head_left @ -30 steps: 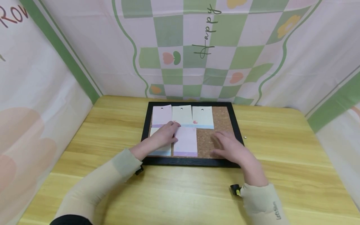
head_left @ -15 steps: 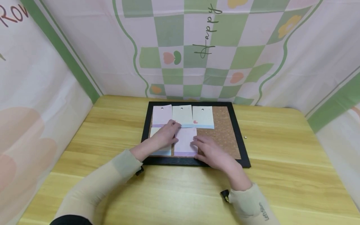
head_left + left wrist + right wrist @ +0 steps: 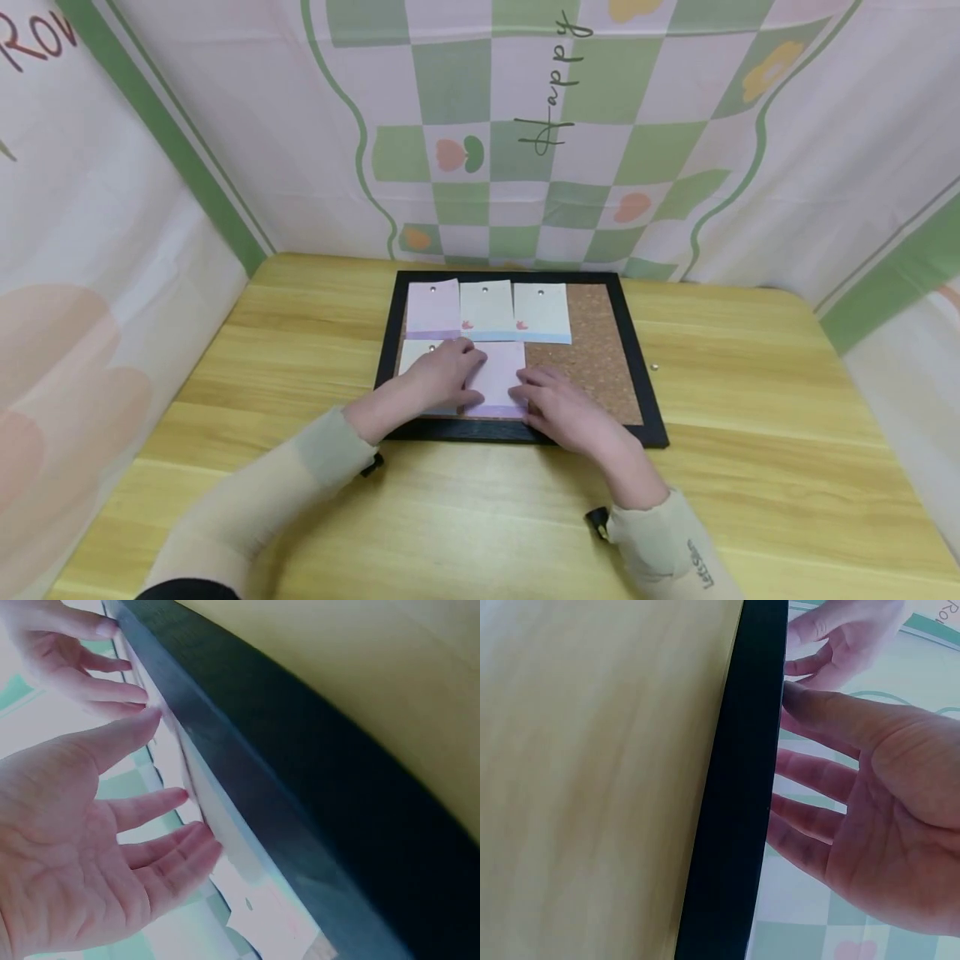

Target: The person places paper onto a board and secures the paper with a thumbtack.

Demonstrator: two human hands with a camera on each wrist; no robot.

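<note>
A lilac note sheet (image 3: 497,375) lies in the lower row of a cork board (image 3: 592,354) with a black frame (image 3: 654,408). Fingertips of my left hand (image 3: 444,377) rest along its left edge. At its right edge, the fingers of my right hand (image 3: 566,408) touch down, spread and gently bent. Both wrist views show the palms open, with fingertips at the board behind the frame's front bar (image 3: 735,787). Partly under my left hand is a pale note sheet (image 3: 412,353) with a silver pushpin (image 3: 432,347) near its top.
Above, a lilac sheet (image 3: 432,310) and two cream sheets (image 3: 486,308) each carry a pin near the top edge. One loose pushpin (image 3: 655,367) lies on the wooden table (image 3: 750,400) right of the frame. A patterned curtain (image 3: 517,200) hangs behind the table.
My right hand has moved left from the bare cork to the lilac sheet's right edge. My left hand has slid slightly down along its left edge, uncovering the pin on the pale sheet.
</note>
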